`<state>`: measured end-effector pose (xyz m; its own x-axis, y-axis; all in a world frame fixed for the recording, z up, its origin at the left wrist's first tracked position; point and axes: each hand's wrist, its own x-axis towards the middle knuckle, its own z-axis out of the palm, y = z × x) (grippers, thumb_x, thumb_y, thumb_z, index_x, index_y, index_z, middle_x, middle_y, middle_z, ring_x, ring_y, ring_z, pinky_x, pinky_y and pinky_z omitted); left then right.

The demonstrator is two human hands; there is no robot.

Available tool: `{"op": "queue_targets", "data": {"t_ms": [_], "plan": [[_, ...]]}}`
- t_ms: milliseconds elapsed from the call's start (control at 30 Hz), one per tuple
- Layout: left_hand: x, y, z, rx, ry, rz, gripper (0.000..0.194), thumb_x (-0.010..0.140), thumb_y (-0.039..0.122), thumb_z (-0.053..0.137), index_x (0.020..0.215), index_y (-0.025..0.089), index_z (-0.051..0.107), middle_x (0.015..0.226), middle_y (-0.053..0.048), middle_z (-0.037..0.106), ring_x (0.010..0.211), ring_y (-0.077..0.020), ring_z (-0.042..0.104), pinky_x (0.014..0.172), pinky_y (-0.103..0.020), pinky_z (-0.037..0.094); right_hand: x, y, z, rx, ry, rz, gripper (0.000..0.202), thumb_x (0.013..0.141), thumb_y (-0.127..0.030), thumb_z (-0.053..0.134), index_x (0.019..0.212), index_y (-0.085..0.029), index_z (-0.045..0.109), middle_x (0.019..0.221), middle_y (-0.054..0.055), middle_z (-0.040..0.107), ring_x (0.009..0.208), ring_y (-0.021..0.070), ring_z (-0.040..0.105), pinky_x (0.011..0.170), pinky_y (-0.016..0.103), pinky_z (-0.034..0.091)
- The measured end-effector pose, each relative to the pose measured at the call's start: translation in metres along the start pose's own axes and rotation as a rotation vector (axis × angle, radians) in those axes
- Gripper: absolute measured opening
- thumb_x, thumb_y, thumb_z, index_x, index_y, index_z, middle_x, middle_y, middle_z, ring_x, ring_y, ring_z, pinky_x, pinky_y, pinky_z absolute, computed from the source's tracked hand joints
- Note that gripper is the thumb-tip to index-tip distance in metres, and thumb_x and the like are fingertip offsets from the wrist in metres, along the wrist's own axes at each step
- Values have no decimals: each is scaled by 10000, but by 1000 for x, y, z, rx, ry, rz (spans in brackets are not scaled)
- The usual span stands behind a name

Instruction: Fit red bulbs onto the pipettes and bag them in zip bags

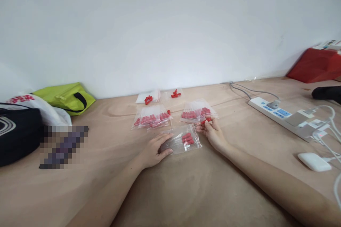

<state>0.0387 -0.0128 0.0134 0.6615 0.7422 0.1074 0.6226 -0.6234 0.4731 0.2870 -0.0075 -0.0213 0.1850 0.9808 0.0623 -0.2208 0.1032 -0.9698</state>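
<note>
A clear zip bag with several red-handled pieces inside lies flat on the wooden table. My left hand rests at the bag's left edge, thumb and fingers apart. Just beyond the bag's right side, my right hand pinches a red-handled piece, its thin end pointing left. Behind my hands are two fanned groups of filled bags, a left group and a right group.
Loose red pieces lie on bags near the wall, others on a second bag. A power strip with cables and a white case are right. Black and green bags stand left.
</note>
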Motion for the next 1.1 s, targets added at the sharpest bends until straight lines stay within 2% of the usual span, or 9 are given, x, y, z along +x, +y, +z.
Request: {"op": "queue_targets", "data": {"t_ms": [167, 333, 500, 667, 767, 867, 967, 1033, 1100], "plan": [[0, 1, 0, 8, -9, -8, 469, 818, 349, 486, 1259, 208, 409, 1279, -63, 484, 1209, -227, 405, 1020, -420, 322, -6, -1, 7, 52, -49, 96, 416, 669, -528, 570, 843, -252, 312, 696, -47, 538, 573, 119, 568, 589, 300, 486], [0, -1, 1, 3, 4, 21, 453, 821, 328, 479, 1256, 219, 408, 1263, -54, 499, 1202, -220, 410, 998, -405, 353, -6, -3, 6, -120, -177, 113, 371, 630, -495, 623, 772, -211, 431, 669, -26, 566, 550, 113, 548, 547, 271, 461], [0, -1, 1, 6, -2, 10, 458, 821, 338, 484, 1257, 223, 408, 1272, -54, 491, 1202, -221, 410, 1012, -414, 334, -3, -2, 5, -243, -346, 126, 299, 711, -446, 559, 824, -169, 560, 683, 16, 621, 530, 111, 551, 494, 246, 447], [0, -1, 1, 9, -1, 14, 450, 822, 335, 481, 1251, 217, 416, 1274, -61, 488, 1199, -225, 416, 1014, -426, 331, 2, 1, 8, -301, -246, 150, 242, 672, -376, 597, 789, -187, 500, 540, -45, 559, 364, 74, 441, 350, 194, 347], [0, -2, 2, 25, -3, 9, 450, 823, 342, 480, 1247, 206, 421, 1276, -73, 486, 1204, -228, 412, 1015, -433, 326, 5, -3, 7, -388, -306, 152, 184, 680, -334, 565, 629, -178, 483, 453, -54, 489, 354, 66, 409, 354, 187, 320], [0, -3, 2, 24, 6, 28, 444, 822, 341, 483, 1238, 196, 433, 1264, -77, 498, 1200, -224, 416, 1017, -426, 328, 13, -16, 2, -549, -360, 76, 178, 710, -280, 498, 566, -175, 508, 460, -31, 502, 395, 82, 437, 397, 205, 331], [0, -3, 3, 12, 16, 60, 403, 821, 332, 490, 1201, 199, 477, 1249, -69, 513, 1189, -216, 431, 1026, -418, 322, 26, -34, 5, -778, -237, -147, 113, 693, -208, 502, 590, -180, 538, 558, -1, 575, 518, 118, 521, 499, 233, 374], [1, -5, 3, 8, 18, 78, 378, 823, 329, 490, 1181, 206, 498, 1253, -64, 509, 1189, -210, 430, 1030, -415, 317, 34, -42, 18, -907, -183, -235, 68, 683, -173, 516, 624, -179, 549, 621, 17, 610, 584, 135, 553, 565, 247, 396], [1, -6, 4, 8, 17, 84, 374, 826, 326, 488, 1179, 204, 502, 1262, -66, 500, 1191, -208, 428, 1029, -416, 319, 42, -43, 39, -979, -218, -229, 37, 675, -152, 537, 691, -169, 567, 680, 39, 631, 633, 146, 573, 604, 250, 414]]}}
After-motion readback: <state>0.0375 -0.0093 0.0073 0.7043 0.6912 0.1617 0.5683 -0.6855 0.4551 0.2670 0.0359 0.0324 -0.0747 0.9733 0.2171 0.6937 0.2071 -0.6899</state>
